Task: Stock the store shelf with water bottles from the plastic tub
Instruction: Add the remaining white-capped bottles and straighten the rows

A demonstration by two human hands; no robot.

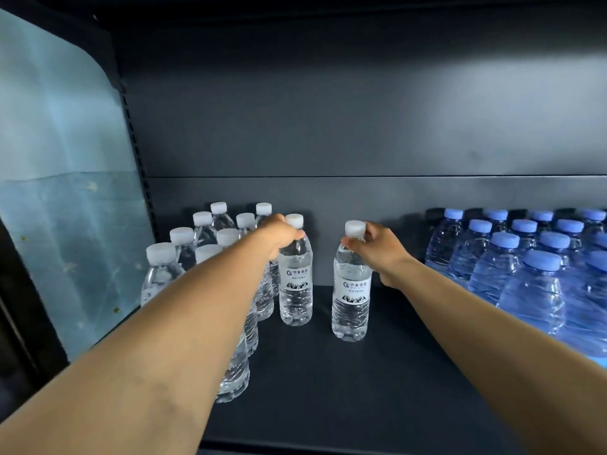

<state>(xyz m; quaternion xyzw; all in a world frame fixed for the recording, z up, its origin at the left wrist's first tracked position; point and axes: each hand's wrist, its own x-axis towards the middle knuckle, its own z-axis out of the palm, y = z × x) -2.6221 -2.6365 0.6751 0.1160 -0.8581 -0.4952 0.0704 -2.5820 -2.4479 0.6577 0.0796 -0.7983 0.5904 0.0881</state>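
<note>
Two clear water bottles with white caps stand upright on the dark shelf (pixel 328 389). My left hand (pixel 279 234) grips the neck of the left bottle (pixel 295 284), which stands beside a group of several white-capped bottles (pixel 184 254). My right hand (pixel 377 247) holds the neck of the right bottle (pixel 351 290), which stands apart in the middle of the shelf. The plastic tub is out of view.
Several blue-tinted bottles with blue caps (pixel 532 277) fill the shelf's right side. A pale blue sheet (pixel 65 192) covers the left side panel. The dark back wall (pixel 361 126) rises behind the bottles. Bare shelf lies between the two groups and in front.
</note>
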